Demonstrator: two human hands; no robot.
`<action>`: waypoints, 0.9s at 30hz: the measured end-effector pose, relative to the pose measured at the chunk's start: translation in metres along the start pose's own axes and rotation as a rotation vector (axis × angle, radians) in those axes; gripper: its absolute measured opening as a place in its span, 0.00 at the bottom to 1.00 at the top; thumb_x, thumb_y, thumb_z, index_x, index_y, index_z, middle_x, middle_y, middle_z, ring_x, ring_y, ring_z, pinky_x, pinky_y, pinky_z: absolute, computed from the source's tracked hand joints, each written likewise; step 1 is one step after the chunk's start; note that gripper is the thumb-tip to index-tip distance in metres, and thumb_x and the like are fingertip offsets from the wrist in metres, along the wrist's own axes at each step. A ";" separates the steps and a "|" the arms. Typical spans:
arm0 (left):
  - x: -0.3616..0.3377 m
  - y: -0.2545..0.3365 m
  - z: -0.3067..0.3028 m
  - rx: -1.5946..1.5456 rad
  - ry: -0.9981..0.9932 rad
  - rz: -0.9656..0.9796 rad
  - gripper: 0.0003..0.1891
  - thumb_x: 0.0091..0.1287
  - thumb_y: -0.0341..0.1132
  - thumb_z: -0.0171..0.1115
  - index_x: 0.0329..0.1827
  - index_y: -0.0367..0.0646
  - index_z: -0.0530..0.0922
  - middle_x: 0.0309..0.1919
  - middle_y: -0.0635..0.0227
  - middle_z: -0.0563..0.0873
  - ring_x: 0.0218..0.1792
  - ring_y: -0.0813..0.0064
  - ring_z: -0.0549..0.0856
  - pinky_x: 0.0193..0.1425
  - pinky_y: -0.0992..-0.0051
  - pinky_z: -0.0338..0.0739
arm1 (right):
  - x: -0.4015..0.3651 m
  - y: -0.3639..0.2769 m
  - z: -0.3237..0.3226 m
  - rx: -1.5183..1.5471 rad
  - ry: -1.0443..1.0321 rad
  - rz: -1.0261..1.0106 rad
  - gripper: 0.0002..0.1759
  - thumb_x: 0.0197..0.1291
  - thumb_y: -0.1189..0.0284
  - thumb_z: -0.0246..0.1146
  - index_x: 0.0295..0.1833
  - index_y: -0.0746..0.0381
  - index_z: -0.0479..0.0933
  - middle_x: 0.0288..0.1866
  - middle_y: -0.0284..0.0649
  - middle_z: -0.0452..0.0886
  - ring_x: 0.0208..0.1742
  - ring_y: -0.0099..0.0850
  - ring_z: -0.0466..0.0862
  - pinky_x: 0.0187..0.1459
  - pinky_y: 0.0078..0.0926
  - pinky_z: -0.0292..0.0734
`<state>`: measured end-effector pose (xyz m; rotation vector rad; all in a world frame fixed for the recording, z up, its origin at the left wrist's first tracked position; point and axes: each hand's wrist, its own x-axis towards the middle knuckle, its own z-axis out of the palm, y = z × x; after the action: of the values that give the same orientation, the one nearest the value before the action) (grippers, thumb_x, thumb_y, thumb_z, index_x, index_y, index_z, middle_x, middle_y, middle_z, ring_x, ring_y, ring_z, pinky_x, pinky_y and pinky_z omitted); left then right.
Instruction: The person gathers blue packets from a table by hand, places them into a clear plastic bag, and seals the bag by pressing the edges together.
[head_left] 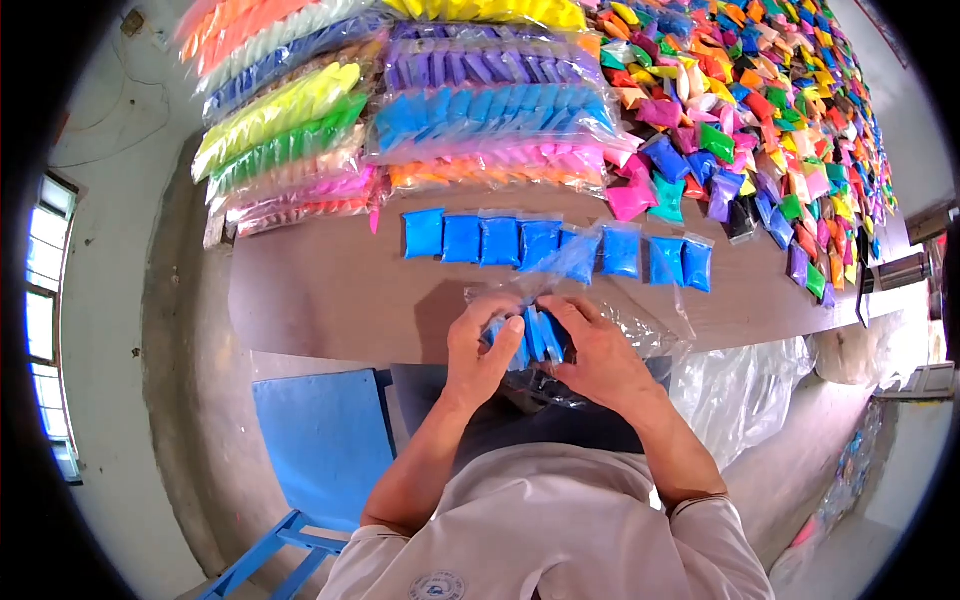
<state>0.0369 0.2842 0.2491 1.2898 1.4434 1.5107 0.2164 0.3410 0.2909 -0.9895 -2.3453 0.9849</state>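
The left hand (478,345) pinches one side of a stack of small, soft-looking blue plastic packets (538,337), and the right hand (600,352) presses in from the other, near the front edge of the brown bench (330,290). Even, light pressure from both sides should keep the stack square; a hard squeeze might make packets bulge or slide out. Loose folds of the clear plastic bag (640,318) are best kept from between them.

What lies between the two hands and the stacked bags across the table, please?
A row of blue packets on the brown tabletop, partly under clear plastic, in the head view.
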 end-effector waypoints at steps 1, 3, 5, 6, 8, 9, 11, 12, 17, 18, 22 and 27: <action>-0.002 0.000 0.000 -0.001 -0.006 -0.001 0.10 0.70 0.34 0.64 0.47 0.36 0.81 0.43 0.65 0.86 0.43 0.76 0.82 0.51 0.74 0.75 | -0.003 -0.006 -0.006 0.025 -0.052 0.099 0.40 0.49 0.78 0.72 0.70 0.62 0.68 0.62 0.52 0.76 0.54 0.51 0.83 0.53 0.42 0.81; -0.004 0.001 -0.001 -0.014 -0.003 -0.091 0.10 0.70 0.33 0.64 0.47 0.35 0.81 0.43 0.65 0.86 0.43 0.77 0.81 0.51 0.75 0.75 | -0.007 -0.015 -0.018 0.049 -0.100 0.198 0.41 0.51 0.76 0.73 0.72 0.63 0.65 0.64 0.52 0.75 0.53 0.51 0.83 0.52 0.41 0.81; -0.003 0.001 0.001 -0.007 0.003 -0.075 0.10 0.70 0.33 0.63 0.47 0.35 0.81 0.42 0.65 0.86 0.44 0.77 0.81 0.51 0.75 0.75 | -0.012 -0.019 -0.027 0.122 -0.120 0.215 0.42 0.53 0.72 0.74 0.73 0.65 0.64 0.65 0.52 0.75 0.49 0.49 0.84 0.52 0.40 0.81; -0.003 0.001 0.001 0.002 0.012 -0.061 0.10 0.71 0.33 0.63 0.47 0.35 0.81 0.42 0.66 0.86 0.44 0.78 0.81 0.51 0.75 0.75 | -0.014 -0.019 -0.028 0.121 -0.117 0.216 0.42 0.53 0.72 0.74 0.73 0.65 0.64 0.65 0.52 0.75 0.49 0.49 0.84 0.52 0.40 0.81; -0.002 0.003 0.000 0.009 0.002 -0.077 0.10 0.71 0.33 0.62 0.47 0.35 0.81 0.42 0.66 0.85 0.44 0.78 0.81 0.51 0.76 0.75 | -0.016 -0.016 -0.029 0.151 -0.101 0.223 0.43 0.54 0.71 0.74 0.73 0.65 0.63 0.65 0.51 0.75 0.46 0.45 0.84 0.50 0.40 0.81; -0.003 0.004 -0.001 0.017 -0.005 -0.098 0.10 0.71 0.33 0.62 0.47 0.35 0.81 0.41 0.67 0.85 0.44 0.78 0.81 0.51 0.76 0.75 | -0.017 -0.015 -0.029 0.148 -0.095 0.227 0.43 0.54 0.71 0.74 0.73 0.65 0.63 0.65 0.51 0.75 0.46 0.45 0.84 0.50 0.40 0.81; -0.004 0.004 -0.002 0.032 -0.002 -0.085 0.09 0.71 0.32 0.62 0.47 0.35 0.81 0.41 0.67 0.85 0.44 0.78 0.81 0.50 0.76 0.74 | -0.019 -0.013 -0.029 0.084 -0.052 0.140 0.35 0.55 0.72 0.73 0.69 0.66 0.70 0.61 0.49 0.79 0.42 0.40 0.85 0.46 0.37 0.82; -0.003 0.004 -0.001 0.045 0.007 -0.072 0.09 0.71 0.32 0.61 0.47 0.35 0.81 0.40 0.67 0.85 0.43 0.79 0.80 0.50 0.77 0.74 | -0.022 -0.016 -0.035 0.072 -0.042 0.145 0.35 0.55 0.72 0.73 0.69 0.66 0.70 0.61 0.49 0.79 0.42 0.40 0.85 0.46 0.37 0.82; -0.006 -0.002 -0.004 0.010 -0.001 -0.177 0.08 0.70 0.31 0.61 0.45 0.35 0.81 0.40 0.66 0.85 0.42 0.77 0.81 0.48 0.76 0.74 | -0.058 -0.048 -0.108 0.463 -0.044 0.046 0.13 0.63 0.73 0.68 0.50 0.68 0.80 0.41 0.43 0.85 0.32 0.30 0.85 0.32 0.26 0.79; -0.004 0.000 -0.003 0.001 -0.005 -0.172 0.08 0.70 0.31 0.61 0.45 0.35 0.81 0.40 0.66 0.85 0.42 0.77 0.81 0.48 0.76 0.74 | -0.066 -0.046 -0.121 0.606 0.069 0.081 0.11 0.65 0.74 0.66 0.49 0.68 0.80 0.37 0.42 0.85 0.32 0.28 0.84 0.31 0.25 0.79; -0.002 0.001 -0.001 0.016 0.011 -0.063 0.08 0.69 0.31 0.60 0.43 0.34 0.80 0.40 0.65 0.84 0.42 0.75 0.80 0.49 0.75 0.73 | -0.036 0.016 -0.141 0.011 0.623 0.321 0.13 0.68 0.67 0.65 0.46 0.68 0.81 0.31 0.38 0.83 0.31 0.22 0.81 0.33 0.20 0.74; -0.002 0.005 0.000 -0.006 0.018 -0.077 0.08 0.69 0.32 0.60 0.43 0.33 0.80 0.40 0.63 0.84 0.43 0.75 0.80 0.50 0.75 0.73 | -0.026 0.107 -0.133 -0.399 0.445 0.469 0.15 0.61 0.64 0.70 0.46 0.63 0.81 0.32 0.45 0.84 0.32 0.36 0.85 0.35 0.33 0.76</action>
<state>0.0379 0.2815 0.2535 1.2067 1.4821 1.4778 0.3612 0.4348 0.2986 -1.7643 -1.9999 0.3695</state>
